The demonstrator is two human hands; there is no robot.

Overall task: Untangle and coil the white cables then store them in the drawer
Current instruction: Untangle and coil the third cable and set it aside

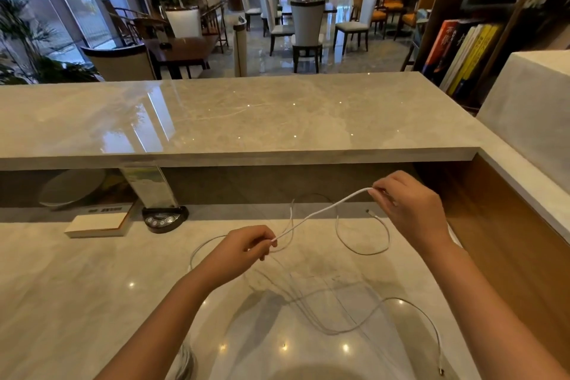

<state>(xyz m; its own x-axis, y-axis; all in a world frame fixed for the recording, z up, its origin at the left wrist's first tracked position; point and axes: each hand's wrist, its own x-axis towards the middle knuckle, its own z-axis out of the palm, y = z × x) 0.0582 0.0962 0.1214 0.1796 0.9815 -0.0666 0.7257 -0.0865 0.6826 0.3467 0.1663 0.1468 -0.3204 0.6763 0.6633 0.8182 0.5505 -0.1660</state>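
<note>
The left hand [246, 245] pinches the white cable [324, 210] with curled fingers; the right hand [410, 210] pinches it further along, the piece between them held above the marble desk [77, 271]. The rest trails in loops on the desk. It looks light, limp and smooth, so I would grip it near the plug [368, 212] for coiling.

Both hands raised over marble desk [92, 271], left hand [246, 245] and right hand [410, 210] pinching a taut white cable [320, 212]

2 hands [246, 245], 1 tangle of white cables [320, 213], 1 book [98, 224], 1 black desk device [165, 218]
</note>
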